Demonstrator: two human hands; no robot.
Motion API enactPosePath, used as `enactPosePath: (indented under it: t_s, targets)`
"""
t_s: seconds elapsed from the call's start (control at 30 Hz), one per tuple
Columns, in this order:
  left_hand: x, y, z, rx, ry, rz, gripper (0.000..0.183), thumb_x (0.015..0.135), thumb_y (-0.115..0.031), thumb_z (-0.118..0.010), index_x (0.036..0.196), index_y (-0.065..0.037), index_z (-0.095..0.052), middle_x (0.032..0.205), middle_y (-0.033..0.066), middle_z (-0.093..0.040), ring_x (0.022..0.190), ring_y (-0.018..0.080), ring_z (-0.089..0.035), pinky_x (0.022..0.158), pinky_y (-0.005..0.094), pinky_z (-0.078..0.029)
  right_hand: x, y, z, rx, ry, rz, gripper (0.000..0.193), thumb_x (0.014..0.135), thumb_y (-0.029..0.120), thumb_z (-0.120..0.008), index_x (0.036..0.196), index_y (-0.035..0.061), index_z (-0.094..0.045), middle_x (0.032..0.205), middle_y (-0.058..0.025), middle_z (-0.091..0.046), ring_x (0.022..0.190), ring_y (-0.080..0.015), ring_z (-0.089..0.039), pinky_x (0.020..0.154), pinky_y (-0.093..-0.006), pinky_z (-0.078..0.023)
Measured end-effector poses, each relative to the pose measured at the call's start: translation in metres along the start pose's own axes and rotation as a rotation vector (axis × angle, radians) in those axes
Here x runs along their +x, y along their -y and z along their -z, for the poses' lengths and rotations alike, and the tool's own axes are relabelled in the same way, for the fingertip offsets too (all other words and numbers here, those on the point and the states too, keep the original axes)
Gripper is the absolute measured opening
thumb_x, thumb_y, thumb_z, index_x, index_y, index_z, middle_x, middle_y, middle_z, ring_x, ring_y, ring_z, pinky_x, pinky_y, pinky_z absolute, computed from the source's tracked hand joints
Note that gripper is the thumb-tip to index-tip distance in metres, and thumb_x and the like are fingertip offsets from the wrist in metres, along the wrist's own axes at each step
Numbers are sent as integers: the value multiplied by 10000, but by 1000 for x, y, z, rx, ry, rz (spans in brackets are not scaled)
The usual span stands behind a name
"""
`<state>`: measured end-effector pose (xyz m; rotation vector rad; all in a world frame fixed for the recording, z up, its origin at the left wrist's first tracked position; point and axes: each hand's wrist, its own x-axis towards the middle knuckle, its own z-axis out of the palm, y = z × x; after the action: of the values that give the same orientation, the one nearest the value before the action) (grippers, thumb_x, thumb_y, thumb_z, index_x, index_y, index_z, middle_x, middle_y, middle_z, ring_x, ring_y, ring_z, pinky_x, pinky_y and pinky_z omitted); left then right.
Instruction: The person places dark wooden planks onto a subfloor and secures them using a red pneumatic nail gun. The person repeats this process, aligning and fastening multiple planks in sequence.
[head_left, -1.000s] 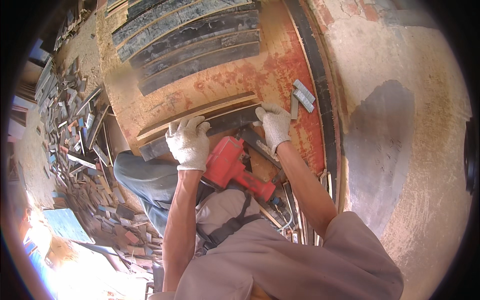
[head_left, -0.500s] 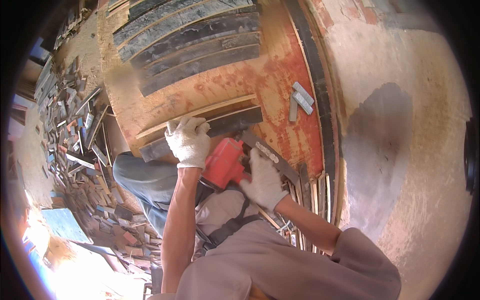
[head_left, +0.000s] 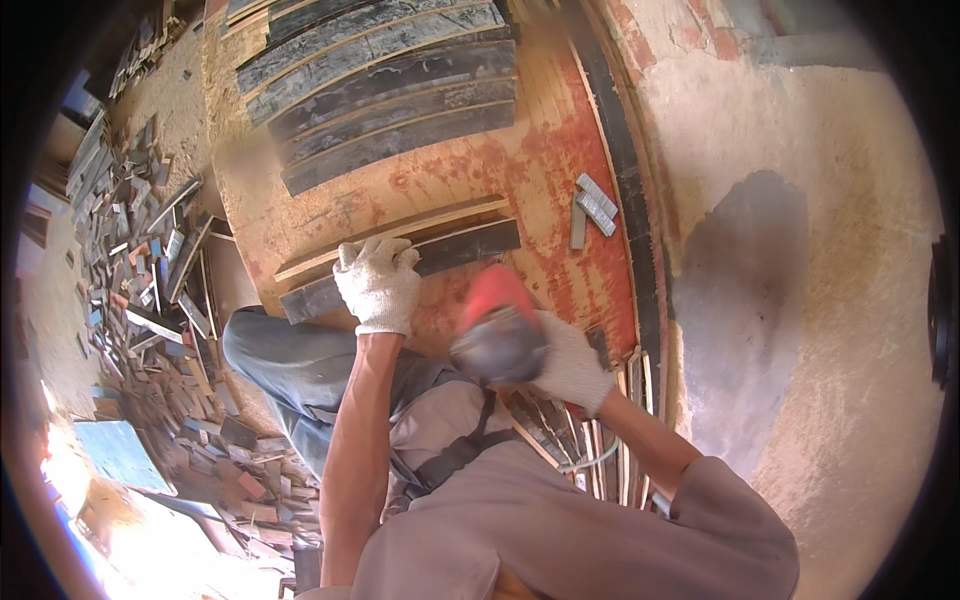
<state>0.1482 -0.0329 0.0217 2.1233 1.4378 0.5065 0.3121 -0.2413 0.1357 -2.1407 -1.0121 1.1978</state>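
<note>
My left hand (head_left: 378, 287), in a white knit glove, is closed on a pair of wooden strips, its fingers curled over their edges. The nearer one is a dark-faced strip (head_left: 468, 248); behind it stands a pale-edged strip (head_left: 450, 214). In my right hand (head_left: 575, 365), also gloved, is a red nail gun (head_left: 498, 292), smeared by motion, its dark rounded end toward me. It is held just this side of the strips, apart from them. The right fingers are partly hidden behind the tool.
The strips lie on a red-stained wooden board (head_left: 560, 150). Several dark planks (head_left: 400, 110) lie in rows at its far side. Small grey nail strips (head_left: 597, 207) rest at the right. Wood offcuts (head_left: 190, 350) heap up on the left; a wall (head_left: 840, 250) stands right.
My right hand has swung the nail gun up and to the right, turning it so its rounded end faces me. My left hand has stayed on the strips.
</note>
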Motion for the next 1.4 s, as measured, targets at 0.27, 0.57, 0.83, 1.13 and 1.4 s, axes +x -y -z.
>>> enactPosePath:
  t_s: [0.27, 0.57, 0.83, 1.13, 1.4]
  targets:
    - [-2, 2, -5, -4, 10, 13, 85, 789, -208, -774, 852, -165, -811, 935, 10, -763, 998, 300, -604, 919, 439, -461, 12, 58, 71, 447, -42, -421, 155, 974, 182, -669, 864, 72, -671, 611, -22, -576, 572, -126, -546, 571, -304, -438]
    - [-2, 5, -10, -37, -15, -5, 85, 771, -196, -778, 842, -160, -809, 915, 5, -760, 972, 294, -596, 903, 447, -457, 32, 47, 74, 411, 1, -512, 153, 960, 198, -643, 888, 65, -664, 615, -30, -570, 560, -136, -539, 573, -311, -450]
    - [-2, 4, -10, -25, 7, -5, 87, 793, -196, -771, 863, -164, -812, 951, -1, -757, 986, 298, -589, 932, 454, -439, 32, 43, 72, 468, -34, -514, 132, 935, 159, -658, 994, 45, -689, 623, -35, -578, 542, -137, -541, 551, -300, -450]
    - [0, 2, -8, -27, -45, -23, 83, 762, -154, -799, 844, -143, -815, 912, 30, -756, 948, 306, -591, 904, 429, -482, 28, 68, 75, 499, -48, -447, 171, 944, 119, -646, 1074, 20, -695, 647, -43, -591, 533, -139, -534, 546, -293, -440]
    - [-2, 6, -11, -56, -23, -9, 84, 774, -197, -782, 843, -159, -811, 918, 20, -753, 988, 316, -593, 920, 456, -448, 45, 59, 49, 400, 121, -425, 102, 950, 142, -687, 979, 45, -700, 592, -39, -601, 476, -139, -555, 496, -308, -448]
